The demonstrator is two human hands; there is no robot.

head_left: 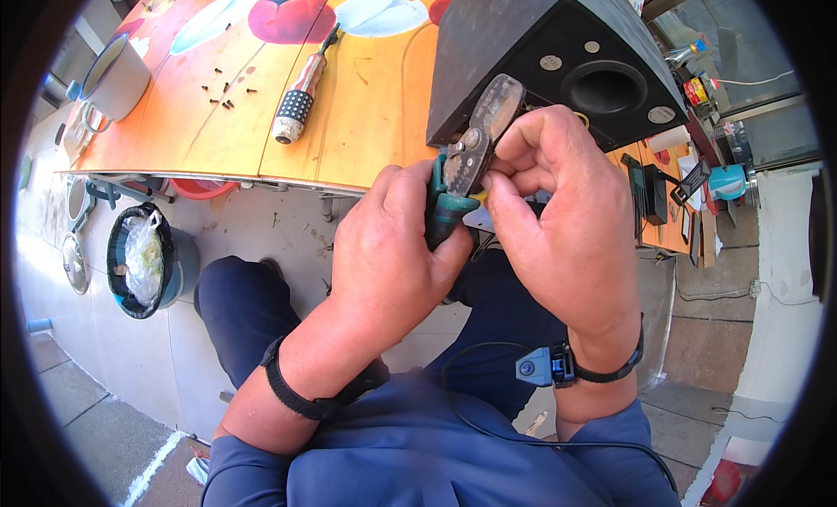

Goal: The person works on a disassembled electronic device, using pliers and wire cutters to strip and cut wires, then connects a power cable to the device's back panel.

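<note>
My left hand [384, 245] is closed round the green handles of wire-stripping pliers [469, 154], whose worn metal head points up and away. Beside the head, my right hand [571, 210] pinches thumb and fingers together on what looks like a thin yellow wire [583, 118]; its end is mostly hidden by the fingers and tool. A black speaker box [514, 40] with a round port stands on the table just beyond both hands. To its left lies a screwdriver [299, 102] with a checkered grip, and several small dark screws [228, 103] are scattered farther left.
The orange table [200, 145] has painted flowers. A pale mug-like pot [120, 75] stands at its left edge. Below, a lined bin [181, 258] holds plastic waste. Black parts [647, 193] and a teal container [727, 183] are at the right. A cable [558, 442] crosses my lap.
</note>
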